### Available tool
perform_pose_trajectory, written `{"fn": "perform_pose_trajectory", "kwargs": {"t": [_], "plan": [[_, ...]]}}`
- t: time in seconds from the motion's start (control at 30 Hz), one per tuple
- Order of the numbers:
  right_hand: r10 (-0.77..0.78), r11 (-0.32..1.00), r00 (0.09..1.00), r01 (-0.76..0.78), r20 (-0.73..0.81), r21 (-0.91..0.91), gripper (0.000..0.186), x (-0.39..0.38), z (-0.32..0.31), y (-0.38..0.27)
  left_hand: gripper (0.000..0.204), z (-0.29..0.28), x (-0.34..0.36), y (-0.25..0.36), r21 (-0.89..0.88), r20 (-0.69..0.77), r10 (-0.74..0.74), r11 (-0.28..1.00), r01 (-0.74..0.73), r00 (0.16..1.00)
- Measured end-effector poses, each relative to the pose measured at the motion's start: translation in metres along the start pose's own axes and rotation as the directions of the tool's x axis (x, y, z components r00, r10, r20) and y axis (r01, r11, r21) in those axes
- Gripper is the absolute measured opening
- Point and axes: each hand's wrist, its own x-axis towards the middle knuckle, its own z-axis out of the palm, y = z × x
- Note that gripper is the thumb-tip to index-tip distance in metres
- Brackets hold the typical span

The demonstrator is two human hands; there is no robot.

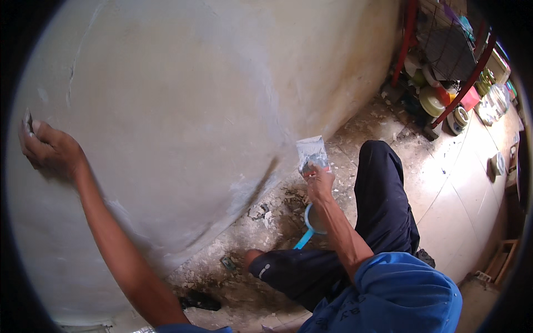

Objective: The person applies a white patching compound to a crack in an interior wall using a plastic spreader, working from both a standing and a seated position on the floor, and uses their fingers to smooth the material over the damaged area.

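Observation:
My left hand (51,145) is raised at the far left against the pale wall (166,100). Its fingers are closed round a small greyish thing (28,117) whose edge sticks up past them, too little of it showing to name. In front of my knees, my right hand (320,182) grips a wide putty knife (312,147). White paste is smeared over its blade, and a bit of red shows by my fingers. Lighter filler streaks (266,94) run down the wall, and a thin crack (71,77) marks its upper left.
Below my right forearm sits a round vessel with a light-blue handle (303,240). Paint flakes (261,213) litter the floor along the wall's foot. A red-framed rack (463,91) with bowls and jars stands at the upper right. A dark object (200,300) lies near my left elbow.

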Motion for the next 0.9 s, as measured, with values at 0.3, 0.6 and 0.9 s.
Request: {"fn": "perform_pose_trajectory", "kwargs": {"t": [0.3, 0.6, 0.9], "plan": [[0.448, 0.890, 0.846, -0.452, 0.290, -0.055, 0.024, 0.013, -0.049, -0.030, 0.038, -0.002, -0.004, -0.015, 0.033, 0.031, 0.025, 0.999, -0.026, 0.999], [0.639, 0.689, 0.521, -0.715, 0.566, -0.121, 0.052, -0.001, -0.050, -0.091, 0.039, -0.043, -0.007, -0.021, -0.190, 0.332, -0.104, 0.966, 0.174, 0.938], [0.628, 0.666, 0.254, -0.664, 0.736, -0.339, 0.075, 0.011, -0.038, -0.149, 0.046, -0.074, 0.008, -0.018, 0.041, 0.563, -0.046, 0.999, 0.028, 0.825]]}}
